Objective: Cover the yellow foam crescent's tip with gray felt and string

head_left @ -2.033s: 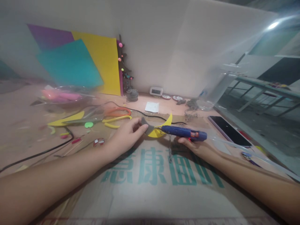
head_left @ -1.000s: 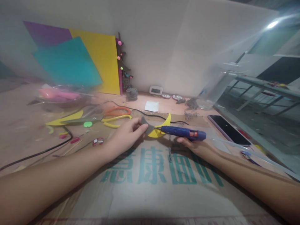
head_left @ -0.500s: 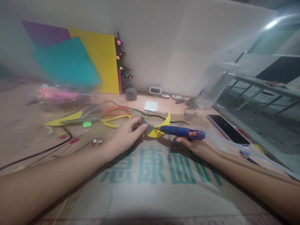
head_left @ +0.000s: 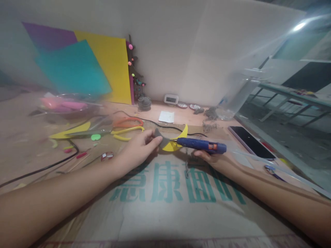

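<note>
My left hand (head_left: pixel 141 150) pinches the grey end (head_left: pixel 159 139) of a crescent-shaped cutout between thumb and fingers. The yellow part (head_left: pixel 170 147) of that crescent curves away to the right, its tip pointing up. In my right hand (head_left: pixel 210 157) is a blue hot glue gun (head_left: pixel 195 144), held level with its nozzle pointing left. The nozzle tip is at the crescent, near where grey meets yellow; whether it touches is too small to tell. A thin grey twisted strand (head_left: pixel 187 168) hangs below the crescent. The glue gun's handle is mostly hidden.
Scissors with orange and yellow handles (head_left: pixel 126 132) lie left of my hands. Behind stand a small white clock (head_left: pixel 171 99) and coloured sheets (head_left: pixel 111 69). At right are a phone (head_left: pixel 252 143) and a clear plastic cup (head_left: pixel 229 103). A black cable (head_left: pixel 51 166) crosses the left side.
</note>
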`<state>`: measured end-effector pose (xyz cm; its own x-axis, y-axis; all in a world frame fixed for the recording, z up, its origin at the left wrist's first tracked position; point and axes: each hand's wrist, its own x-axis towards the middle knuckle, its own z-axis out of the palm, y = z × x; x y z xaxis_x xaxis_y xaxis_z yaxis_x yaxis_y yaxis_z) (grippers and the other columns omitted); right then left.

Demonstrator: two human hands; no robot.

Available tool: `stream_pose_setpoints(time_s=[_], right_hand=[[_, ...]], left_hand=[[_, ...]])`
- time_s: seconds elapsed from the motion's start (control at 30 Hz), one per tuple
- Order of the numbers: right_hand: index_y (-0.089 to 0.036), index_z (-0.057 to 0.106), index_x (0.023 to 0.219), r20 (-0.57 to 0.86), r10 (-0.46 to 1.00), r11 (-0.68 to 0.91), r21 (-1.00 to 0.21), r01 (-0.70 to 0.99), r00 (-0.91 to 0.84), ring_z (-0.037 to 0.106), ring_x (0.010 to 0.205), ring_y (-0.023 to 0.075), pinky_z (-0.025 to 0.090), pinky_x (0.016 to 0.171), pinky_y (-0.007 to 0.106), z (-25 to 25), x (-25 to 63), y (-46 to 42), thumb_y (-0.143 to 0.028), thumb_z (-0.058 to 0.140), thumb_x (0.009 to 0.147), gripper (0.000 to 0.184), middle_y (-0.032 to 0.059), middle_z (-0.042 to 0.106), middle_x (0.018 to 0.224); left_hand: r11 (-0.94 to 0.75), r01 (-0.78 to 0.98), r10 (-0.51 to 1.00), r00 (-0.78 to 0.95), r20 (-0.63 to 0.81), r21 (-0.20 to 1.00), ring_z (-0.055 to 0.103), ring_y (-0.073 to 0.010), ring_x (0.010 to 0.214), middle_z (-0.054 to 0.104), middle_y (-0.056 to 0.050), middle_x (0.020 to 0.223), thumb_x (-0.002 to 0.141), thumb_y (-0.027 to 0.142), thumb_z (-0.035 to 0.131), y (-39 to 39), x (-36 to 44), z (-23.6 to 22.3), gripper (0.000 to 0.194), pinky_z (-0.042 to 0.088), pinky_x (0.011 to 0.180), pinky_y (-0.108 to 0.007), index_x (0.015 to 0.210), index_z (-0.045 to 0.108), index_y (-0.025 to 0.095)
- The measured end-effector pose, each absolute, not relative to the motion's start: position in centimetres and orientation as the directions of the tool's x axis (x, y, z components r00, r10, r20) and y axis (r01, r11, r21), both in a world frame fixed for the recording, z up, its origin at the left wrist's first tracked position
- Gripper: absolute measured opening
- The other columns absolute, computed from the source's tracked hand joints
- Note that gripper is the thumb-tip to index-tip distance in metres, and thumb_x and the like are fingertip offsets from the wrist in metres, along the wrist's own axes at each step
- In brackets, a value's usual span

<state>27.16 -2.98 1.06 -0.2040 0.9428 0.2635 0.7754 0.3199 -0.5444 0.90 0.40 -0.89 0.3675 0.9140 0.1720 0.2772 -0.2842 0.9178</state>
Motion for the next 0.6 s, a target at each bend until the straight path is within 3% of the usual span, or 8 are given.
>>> stream_pose_setpoints(time_s=[0.33, 0.6], right_hand=[[-0.024, 0.061, 0.072, 0.274, 0.942, 0.321, -0.56, 0.764, -0.195, 0.064, 0.066, 0.0217, 0.052, 0.06, 0.032, 1.07, 27.1, -2.99, -0.048, 0.063, 0.078, 0.024, 0.0023, 0.067, 0.07], [-0.023, 0.063, 0.082, 0.299, 0.931, 0.352, -0.575, 0.738, -0.211, 0.065, 0.071, 0.0224, 0.055, 0.065, 0.035, 1.12, 27.16, -2.86, -0.047, 0.061, 0.079, 0.025, 0.0043, 0.068, 0.079]], left_hand=[[-0.297, 0.299, 0.907, 0.384, 0.171, 0.907, 0.046, -0.0091, 0.049, 0.052, 0.005, 0.062, 0.092, 0.041, 0.049, 0.32, 0.77, -0.75, 0.026, 0.034, 0.045, -0.021, 0.079, 0.048, 0.019], [-0.375, 0.361, 0.897, 0.373, 0.236, 0.854, 0.046, -0.01, 0.055, 0.05, 0.004, 0.064, 0.092, 0.038, 0.049, 0.48, 0.83, -0.7, 0.025, 0.034, 0.049, -0.022, 0.077, 0.049, 0.018]])
